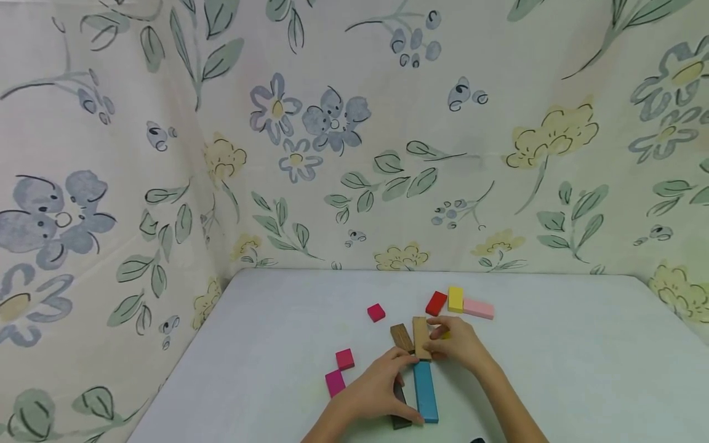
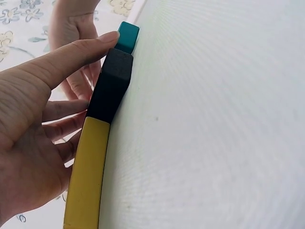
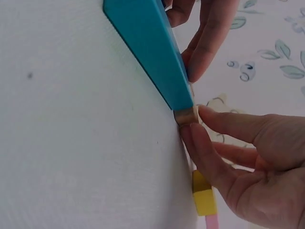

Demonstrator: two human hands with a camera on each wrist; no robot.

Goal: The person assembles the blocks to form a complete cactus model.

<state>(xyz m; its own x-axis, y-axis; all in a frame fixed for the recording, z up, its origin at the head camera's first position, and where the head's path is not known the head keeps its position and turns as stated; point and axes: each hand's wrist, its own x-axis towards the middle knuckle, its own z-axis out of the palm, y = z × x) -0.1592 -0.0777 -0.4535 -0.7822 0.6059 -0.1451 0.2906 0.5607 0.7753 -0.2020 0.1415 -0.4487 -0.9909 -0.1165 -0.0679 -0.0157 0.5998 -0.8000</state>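
Observation:
A long blue block [image 1: 426,394] lies lengthwise near the front of the white table. My left hand [image 1: 379,384] arches over a black block [image 1: 400,423] beside it, with thumb and index finger touching the blue block near its two ends. At the blue block's far end, my right hand [image 1: 460,341] pinches a light wooden block [image 1: 421,338] between thumb and fingers; the two blocks meet end to end. A darker brown wooden block [image 1: 402,338] sits just left of it. In the left wrist view a yellow block [image 2: 88,167] adjoins the black one.
Beyond my right hand lie a red block [image 1: 436,303], a yellow block [image 1: 456,299] and a pink block [image 1: 478,308]. To the left are a crimson cube [image 1: 376,312], another crimson cube [image 1: 344,359] and a magenta block [image 1: 335,383]. A flowered cloth [image 1: 354,123] hangs behind the table.

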